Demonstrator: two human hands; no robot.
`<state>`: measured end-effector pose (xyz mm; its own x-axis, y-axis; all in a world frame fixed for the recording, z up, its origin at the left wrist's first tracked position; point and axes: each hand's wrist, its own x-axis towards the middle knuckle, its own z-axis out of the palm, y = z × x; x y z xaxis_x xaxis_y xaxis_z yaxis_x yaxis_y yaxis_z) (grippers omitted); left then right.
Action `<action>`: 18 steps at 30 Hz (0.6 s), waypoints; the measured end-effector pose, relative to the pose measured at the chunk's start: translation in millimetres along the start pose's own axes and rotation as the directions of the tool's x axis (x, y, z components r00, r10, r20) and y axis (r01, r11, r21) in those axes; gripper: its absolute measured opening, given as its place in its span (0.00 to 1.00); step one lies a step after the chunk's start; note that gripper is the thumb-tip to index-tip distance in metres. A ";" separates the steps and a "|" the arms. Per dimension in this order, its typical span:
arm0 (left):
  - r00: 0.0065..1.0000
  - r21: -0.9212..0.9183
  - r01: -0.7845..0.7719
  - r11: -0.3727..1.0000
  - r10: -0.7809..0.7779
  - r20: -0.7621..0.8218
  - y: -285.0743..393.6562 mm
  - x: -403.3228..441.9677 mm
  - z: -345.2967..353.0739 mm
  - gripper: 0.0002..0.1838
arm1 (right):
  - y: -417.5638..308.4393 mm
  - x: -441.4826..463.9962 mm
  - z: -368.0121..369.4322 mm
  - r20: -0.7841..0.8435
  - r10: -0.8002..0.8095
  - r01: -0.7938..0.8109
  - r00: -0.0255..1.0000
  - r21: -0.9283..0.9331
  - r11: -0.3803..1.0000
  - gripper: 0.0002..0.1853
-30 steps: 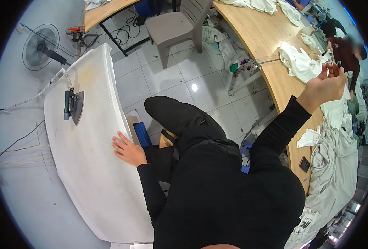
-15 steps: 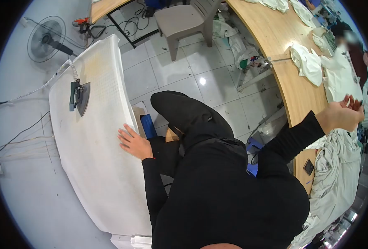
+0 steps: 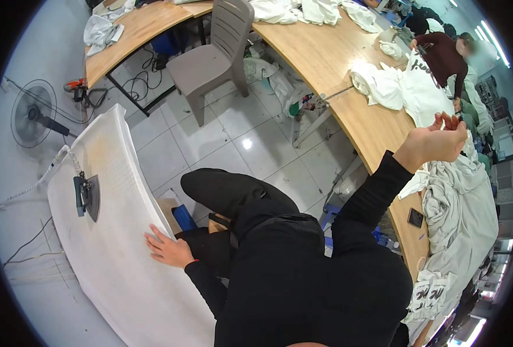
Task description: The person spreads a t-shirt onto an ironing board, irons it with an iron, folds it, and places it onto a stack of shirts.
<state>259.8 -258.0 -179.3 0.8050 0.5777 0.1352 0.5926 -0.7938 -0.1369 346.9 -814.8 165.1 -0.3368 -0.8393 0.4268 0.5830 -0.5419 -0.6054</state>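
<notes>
My left hand point(image 3: 168, 247) lies flat with its fingers spread on the white padded ironing board point(image 3: 115, 260). Farther up the board, an iron point(image 3: 89, 196) rests near the left edge, its hose rising from the back. My right hand point(image 3: 433, 143) is raised over the wooden table on the right, fingers loosely curled with gaps between them and nothing visible in them. Just beyond it is a white printed garment point(image 3: 415, 87), held at its far side by a person in a dark red top point(image 3: 441, 55). A large pale cloth pile point(image 3: 462, 208) lies nearest below that hand.
The curved wooden table point(image 3: 352, 124) runs along my right, with a phone point(image 3: 415, 217) and folded printed pieces point(image 3: 433, 292) on it. A grey plastic chair point(image 3: 210, 63) stands ahead. A wall fan point(image 3: 34, 113) is at left; cables point(image 3: 138, 75) lie under the far table.
My view has turned up and to the right, showing more of the far tables and the person across. My left hand stays on the board; my right hand remains raised.
</notes>
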 end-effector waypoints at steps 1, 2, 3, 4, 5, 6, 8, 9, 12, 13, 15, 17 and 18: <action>1.000 0.001 0.008 1.000 -0.008 0.020 -0.7 1.1 -1.9 0.62 | 1.3 2.2 -0.9 -0.005 0.011 -0.011 1.000 -0.015 1.000 0.08; 1.000 -0.028 0.013 1.000 -0.013 0.022 0.5 3.5 -1.4 0.61 | 4.6 3.0 1.0 -0.011 0.026 -0.027 1.000 -0.021 0.999 0.08; 1.000 -0.052 0.016 0.999 -0.015 0.026 -2.0 3.9 -1.4 0.61 | 7.9 5.3 1.0 -0.013 0.035 -0.036 0.999 -0.055 0.998 0.09; 0.999 -0.071 0.013 0.997 -0.010 0.034 -5.6 3.7 -1.0 0.60 | 9.6 8.0 -1.1 -0.028 0.085 -0.086 0.996 -0.037 0.996 0.09; 0.999 -0.075 0.021 0.997 -0.018 0.035 -6.9 2.8 0.4 0.60 | 11.1 12.2 -2.8 -0.041 0.132 -0.132 0.990 -0.020 0.991 0.09; 0.999 -0.082 0.028 0.996 -0.026 0.034 -5.5 3.6 2.6 0.60 | 14.2 16.7 -3.3 -0.053 0.177 -0.177 0.983 0.001 0.984 0.09; 0.999 -0.089 0.031 0.996 -0.027 0.041 -6.2 6.6 4.5 0.60 | 28.9 22.4 -7.5 -0.131 0.230 -0.228 0.964 0.030 0.973 0.09; 0.998 -0.095 0.034 0.995 -0.030 0.047 -3.2 5.7 1.4 0.60 | 44.1 23.6 -6.5 -0.169 0.261 -0.256 0.950 0.055 0.965 0.09; 0.999 -0.093 0.040 0.995 -0.037 0.033 -3.2 8.8 3.9 0.62 | 155.9 15.8 -10.6 -0.178 0.451 -0.449 0.875 0.054 0.892 0.08; 0.999 -0.089 0.034 0.995 -0.032 0.027 -6.1 8.9 8.4 0.62 | 202.3 -3.4 -17.6 -0.066 0.622 -0.609 0.780 0.148 0.779 0.09; 0.999 -0.086 0.037 0.996 -0.036 0.017 -10.2 9.9 9.8 0.63 | 260.3 -66.7 -14.9 -0.083 0.772 -0.769 0.630 0.073 0.635 0.11; 0.998 -0.056 0.043 0.998 -0.040 0.053 -8.3 18.1 6.4 0.64 | 330.7 -154.4 -20.7 -0.096 0.792 -0.760 0.603 -0.369 0.535 0.13; 0.994 -0.018 0.057 0.998 -0.055 0.097 -9.3 20.8 1.2 0.65 | 309.5 -207.9 -12.9 0.050 0.864 -0.804 0.501 -0.344 0.486 0.12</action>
<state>271.2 -238.4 -176.4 0.7703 0.6359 0.0470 0.6367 -0.7631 -0.1111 587.9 -808.7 -119.7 0.3719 -0.8865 -0.2755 0.3000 0.3957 -0.8680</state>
